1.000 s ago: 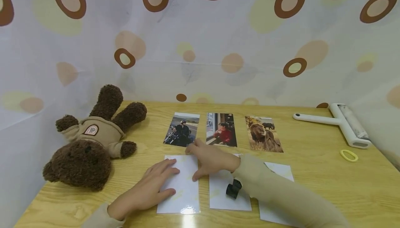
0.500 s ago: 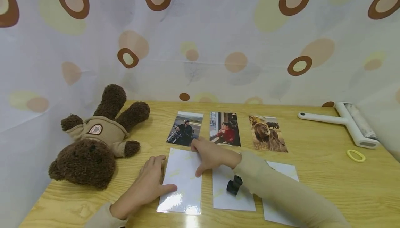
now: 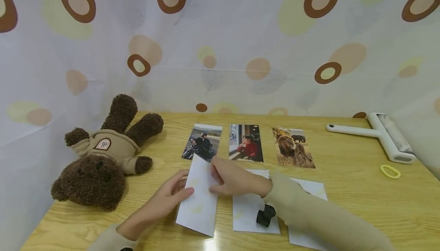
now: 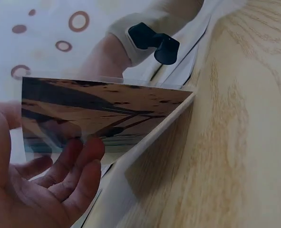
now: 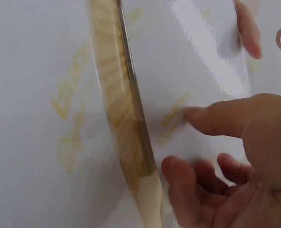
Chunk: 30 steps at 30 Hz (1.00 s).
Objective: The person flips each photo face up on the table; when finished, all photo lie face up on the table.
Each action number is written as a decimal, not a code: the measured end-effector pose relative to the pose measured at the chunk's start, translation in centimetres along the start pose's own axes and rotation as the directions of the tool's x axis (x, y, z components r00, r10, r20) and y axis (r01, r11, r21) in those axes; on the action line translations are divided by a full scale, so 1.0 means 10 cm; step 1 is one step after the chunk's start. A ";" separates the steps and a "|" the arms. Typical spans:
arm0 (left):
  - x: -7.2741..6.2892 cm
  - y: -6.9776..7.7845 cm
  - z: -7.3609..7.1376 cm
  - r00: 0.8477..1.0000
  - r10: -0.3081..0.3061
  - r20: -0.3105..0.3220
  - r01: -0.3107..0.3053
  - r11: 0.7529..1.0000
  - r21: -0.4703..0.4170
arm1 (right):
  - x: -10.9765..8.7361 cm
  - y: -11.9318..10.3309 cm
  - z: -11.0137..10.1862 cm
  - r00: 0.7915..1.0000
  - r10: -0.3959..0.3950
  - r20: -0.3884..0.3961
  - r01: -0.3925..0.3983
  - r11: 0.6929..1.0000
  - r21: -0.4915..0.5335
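My left hand [image 3: 166,197] pinches the left side of a laminated photo [image 3: 199,205], its thumb on the white back and its fingers underneath. The photo stands tilted with its left side raised off the table; in the left wrist view its printed underside [image 4: 92,111] shows brown ground and dark shadows. At the photo's upper right, my right hand [image 3: 235,176] overlaps the white back. The right wrist view has this hand's thumb [image 5: 211,116] over the white back and its index fingertip near the edge, a gap between them. Another face-down photo [image 3: 256,212] lies under the right wrist.
Face-up photos of a motorcyclist [image 3: 203,142], a person in red [image 3: 245,144] and a lion [image 3: 293,148] lie in a row behind. A third white-backed photo [image 3: 311,188] is partly under the right sleeve. Around them are a teddy bear [image 3: 103,163], lint roller [image 3: 385,136] and yellow ring [image 3: 390,172].
The left photo, lying nearly flat before, now tilts up with its left side raised. My left fingers have gone from beside it to gripping its edge; the right hand stays near the upper right.
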State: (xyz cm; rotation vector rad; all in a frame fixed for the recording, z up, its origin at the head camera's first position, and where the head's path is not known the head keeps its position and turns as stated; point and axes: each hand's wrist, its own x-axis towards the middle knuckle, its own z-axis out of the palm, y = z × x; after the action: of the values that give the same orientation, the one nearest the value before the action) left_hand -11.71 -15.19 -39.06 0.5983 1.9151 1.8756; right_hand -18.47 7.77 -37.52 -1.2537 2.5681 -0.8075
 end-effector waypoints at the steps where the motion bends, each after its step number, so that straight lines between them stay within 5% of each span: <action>1: 0.00 0.01 0.01 1.000 0.014 0.011 -0.014 1.000 -0.002 | -0.01 -0.01 0.01 0.999 -0.039 0.012 0.039 0.999 0.015; 6: -0.01 0.03 0.06 0.995 0.098 0.008 -0.098 0.994 0.054 | -0.03 -0.06 0.02 0.988 -0.142 0.060 0.127 0.973 0.195; 11: -0.01 0.00 0.11 0.983 0.180 -0.047 -0.168 0.967 0.191 | -0.08 -0.09 -0.01 0.977 -0.118 0.177 0.027 0.893 0.449; 16: -0.01 -0.06 0.11 0.961 0.264 -0.081 -0.192 0.850 0.490 | -0.12 -0.12 -0.02 0.981 -0.015 0.191 -0.090 0.845 0.527; 20: -0.01 -0.10 0.09 0.961 0.270 -0.059 -0.183 0.779 0.600 | -0.11 -0.11 -0.01 0.984 0.048 0.174 -0.127 0.870 0.476; 25: -0.01 -0.15 0.05 0.982 0.189 -0.029 -0.122 0.737 0.665 | -0.10 -0.06 0.05 0.993 0.105 0.056 -0.117 0.942 0.315; 30: -0.03 -0.12 -0.02 0.994 0.111 0.024 -0.090 0.645 0.759 | -0.12 -0.02 0.10 0.994 0.096 -0.046 -0.085 0.975 0.207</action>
State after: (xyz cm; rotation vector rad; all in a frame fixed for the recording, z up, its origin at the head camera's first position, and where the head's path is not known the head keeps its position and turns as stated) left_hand -11.56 -15.53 -40.30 0.9333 2.7228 1.0251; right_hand -17.15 8.18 -38.34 -1.0602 2.4863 -1.0697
